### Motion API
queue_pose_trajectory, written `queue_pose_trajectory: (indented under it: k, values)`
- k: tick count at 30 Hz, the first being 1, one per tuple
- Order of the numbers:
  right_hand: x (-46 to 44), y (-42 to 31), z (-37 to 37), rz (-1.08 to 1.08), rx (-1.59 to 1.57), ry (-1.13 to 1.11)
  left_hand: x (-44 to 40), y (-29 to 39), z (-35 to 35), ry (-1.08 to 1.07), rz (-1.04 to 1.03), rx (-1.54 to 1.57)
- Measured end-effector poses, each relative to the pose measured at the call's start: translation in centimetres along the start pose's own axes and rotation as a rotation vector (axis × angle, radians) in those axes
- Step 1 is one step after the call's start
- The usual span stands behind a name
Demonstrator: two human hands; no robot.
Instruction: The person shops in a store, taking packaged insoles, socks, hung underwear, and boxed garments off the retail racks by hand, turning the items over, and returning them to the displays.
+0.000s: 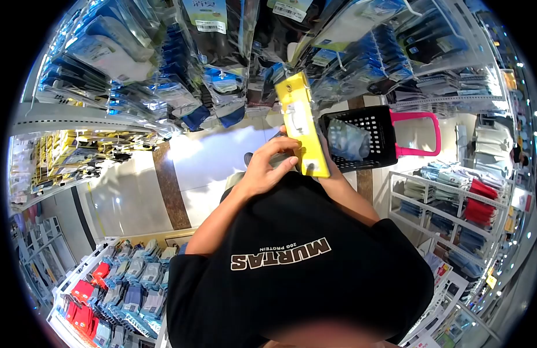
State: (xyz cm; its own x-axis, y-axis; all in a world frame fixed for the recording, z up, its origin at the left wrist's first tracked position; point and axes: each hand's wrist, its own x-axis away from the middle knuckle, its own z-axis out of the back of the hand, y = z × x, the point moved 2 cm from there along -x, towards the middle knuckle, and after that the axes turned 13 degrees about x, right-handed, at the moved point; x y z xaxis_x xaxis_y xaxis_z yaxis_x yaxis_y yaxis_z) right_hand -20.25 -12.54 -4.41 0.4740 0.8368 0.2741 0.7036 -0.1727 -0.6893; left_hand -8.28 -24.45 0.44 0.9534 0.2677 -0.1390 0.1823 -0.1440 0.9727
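Note:
A tall flat yellow package (312,145) with a hang hole and a pale panel stands tilted in front of my body. My right hand (331,168) is closed round it from the right and behind; most of those fingers are hidden by the package, and a fingertip shows at its left edge. My left hand (267,166) is at the lower left edge, with bent fingers and thumb apart, their tips touching the package. To the right is a black shopping basket (385,139) with a pink handle (438,134). A clear plastic-wrapped item (348,140) lies inside it.
Ahead, hooks hold many blue plastic-packed goods (222,93) close above my hands. Yellow packages (65,152) hang at the left. Racks of folded textiles (135,290) stand behind left, and a white shelf (431,188) behind right. Tiled floor (216,151) shows between them.

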Motion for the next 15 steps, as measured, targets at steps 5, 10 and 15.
queue_pose_trajectory:
  k: [5,10,15]
  values:
    - [0.2,-1.2,-0.3,-0.027,0.126,0.196,0.8,-3.2,0.5,0.194,0.244,0.413]
    - [0.9,-2.9,1.2,0.112,0.193,0.44,0.1,-5.3,0.3,0.187,0.302,0.303]
    - [0.5,-10.5,5.8,0.512,0.384,0.544,-0.7,-5.8,-0.2,0.181,0.341,0.243]
